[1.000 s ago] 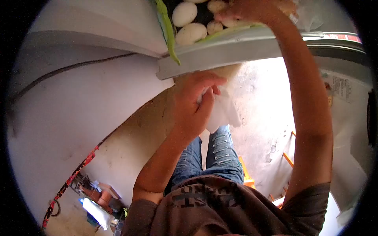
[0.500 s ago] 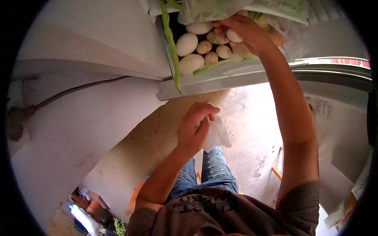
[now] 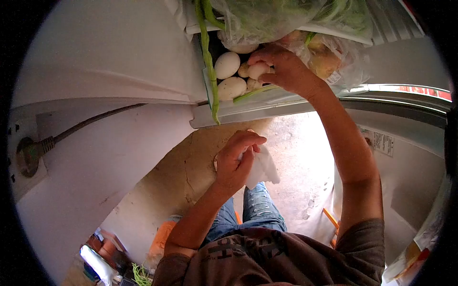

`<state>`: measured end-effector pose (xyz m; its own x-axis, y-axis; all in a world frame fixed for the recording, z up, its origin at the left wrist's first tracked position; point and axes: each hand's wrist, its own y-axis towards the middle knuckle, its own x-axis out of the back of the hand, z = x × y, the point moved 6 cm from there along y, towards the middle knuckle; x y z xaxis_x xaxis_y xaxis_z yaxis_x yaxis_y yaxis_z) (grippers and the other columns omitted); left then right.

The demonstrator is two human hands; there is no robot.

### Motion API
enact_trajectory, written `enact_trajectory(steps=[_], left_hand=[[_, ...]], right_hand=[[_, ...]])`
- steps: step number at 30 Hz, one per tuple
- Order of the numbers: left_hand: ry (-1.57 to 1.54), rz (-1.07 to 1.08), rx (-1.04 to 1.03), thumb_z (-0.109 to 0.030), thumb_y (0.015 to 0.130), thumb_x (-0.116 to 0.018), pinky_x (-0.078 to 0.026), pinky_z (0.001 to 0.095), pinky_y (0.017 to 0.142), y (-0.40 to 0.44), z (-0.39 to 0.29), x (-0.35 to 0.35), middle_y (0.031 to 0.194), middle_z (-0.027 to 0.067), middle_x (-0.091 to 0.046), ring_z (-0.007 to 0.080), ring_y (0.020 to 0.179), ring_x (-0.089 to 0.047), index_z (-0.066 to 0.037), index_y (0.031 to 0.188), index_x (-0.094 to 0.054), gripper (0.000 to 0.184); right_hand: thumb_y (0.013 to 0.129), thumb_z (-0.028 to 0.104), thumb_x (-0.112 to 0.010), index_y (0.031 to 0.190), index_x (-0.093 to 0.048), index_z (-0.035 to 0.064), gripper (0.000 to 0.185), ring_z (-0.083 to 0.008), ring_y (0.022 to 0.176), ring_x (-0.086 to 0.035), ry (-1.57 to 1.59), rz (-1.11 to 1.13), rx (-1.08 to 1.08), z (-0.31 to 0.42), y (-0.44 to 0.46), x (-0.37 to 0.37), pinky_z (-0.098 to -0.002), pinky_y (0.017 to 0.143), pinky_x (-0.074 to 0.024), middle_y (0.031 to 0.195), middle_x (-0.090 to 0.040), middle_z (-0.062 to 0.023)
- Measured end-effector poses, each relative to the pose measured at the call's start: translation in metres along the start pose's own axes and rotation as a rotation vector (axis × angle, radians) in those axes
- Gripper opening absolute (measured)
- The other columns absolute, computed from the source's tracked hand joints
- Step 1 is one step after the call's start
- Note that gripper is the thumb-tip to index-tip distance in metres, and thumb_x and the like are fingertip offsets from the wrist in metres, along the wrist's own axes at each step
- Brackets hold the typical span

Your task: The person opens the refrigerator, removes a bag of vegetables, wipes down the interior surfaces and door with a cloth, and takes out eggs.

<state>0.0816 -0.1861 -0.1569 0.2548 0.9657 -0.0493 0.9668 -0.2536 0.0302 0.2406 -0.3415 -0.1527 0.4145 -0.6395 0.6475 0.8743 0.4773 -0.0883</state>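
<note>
My right hand [image 3: 285, 71] reaches into the refrigerator drawer [image 3: 279, 106] with its fingers curled round a pale egg [image 3: 258, 71]. Other eggs lie around it in the drawer: a white egg [image 3: 227, 65] to the left and a speckled egg [image 3: 232, 88] nearer the front edge. Smaller eggs are partly hidden under the hand. In front of my legs, my left hand [image 3: 237, 159] is closed on a thin white cloth or tissue [image 3: 263, 168] that hangs down from the fingers. Long green beans [image 3: 208, 66] droop over the drawer's left corner.
Clear plastic bags of greens [image 3: 272, 19] sit on the shelf above, and another bag [image 3: 329, 59] lies right of the eggs. The open refrigerator door [image 3: 405, 157] stands at my right. A plug with its cord [image 3: 31, 155] is on the left wall.
My right hand has moved left and toward the drawer's front, bringing the egg over the smaller eggs. The left hand stays in place with the white cloth. The view has shifted slightly.
</note>
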Motion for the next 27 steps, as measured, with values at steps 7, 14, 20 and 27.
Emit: enact_trajectory(steps=[7, 14, 20, 27], left_hand=[[-0.003, -0.024, 0.007, 0.017, 0.074, -0.044, -0.048, 0.0268, 0.072, -0.002, -0.002, -0.001, 0.095, 0.0115, -0.058, 0.0169, 0.076, -0.058, -0.002, 0.1, -0.063, 0.037], [0.002, 0.006, 0.025, 0.016, 0.075, -0.043, -0.047, 0.0267, 0.073, -0.005, -0.02, -0.003, 0.095, 0.0107, -0.058, 0.0166, 0.077, -0.057, -0.001, 0.1, -0.063, 0.036], [0.064, 0.021, 0.028, 0.014, 0.077, -0.043, -0.046, 0.0259, 0.074, -0.007, -0.036, -0.002, 0.096, 0.0106, -0.058, 0.0168, 0.078, -0.057, 0.0, 0.099, -0.063, 0.033], [0.184, -0.001, -0.046, 0.008, 0.08, -0.045, -0.047, 0.03, 0.079, 0.0, -0.036, 0.007, 0.098, 0.0118, -0.059, 0.0189, 0.084, -0.058, -0.002, 0.102, -0.063, 0.03]], right_hand=[[0.077, 0.004, -0.067, 0.104, -0.063, 0.0066, 0.027, -0.025, 0.089, -0.062, -0.126, -0.18, 0.136, 0.015, -0.011, 0.018, -0.0325, 0.08, -0.0495, 0.1, -0.064, -0.0099], [0.086, 0.001, -0.06, 0.094, -0.062, 0.0003, 0.008, -0.0103, 0.082, -0.058, 0.226, -0.411, -0.113, 0.021, -0.079, 0.036, -0.0244, 0.074, -0.0461, 0.089, -0.064, -0.0036], [0.091, 0.006, -0.056, 0.087, -0.059, 0.0, 0.007, -0.0095, 0.078, -0.056, 0.461, -0.461, -0.139, 0.017, -0.127, 0.024, -0.025, 0.073, -0.0458, 0.084, -0.061, -0.0035], [0.089, 0.016, -0.058, 0.097, -0.066, 0.0049, 0.015, -0.0297, 0.078, -0.064, -0.112, -0.488, -0.08, 0.02, -0.09, 0.048, -0.0352, 0.074, -0.0506, 0.088, -0.067, -0.0126]])
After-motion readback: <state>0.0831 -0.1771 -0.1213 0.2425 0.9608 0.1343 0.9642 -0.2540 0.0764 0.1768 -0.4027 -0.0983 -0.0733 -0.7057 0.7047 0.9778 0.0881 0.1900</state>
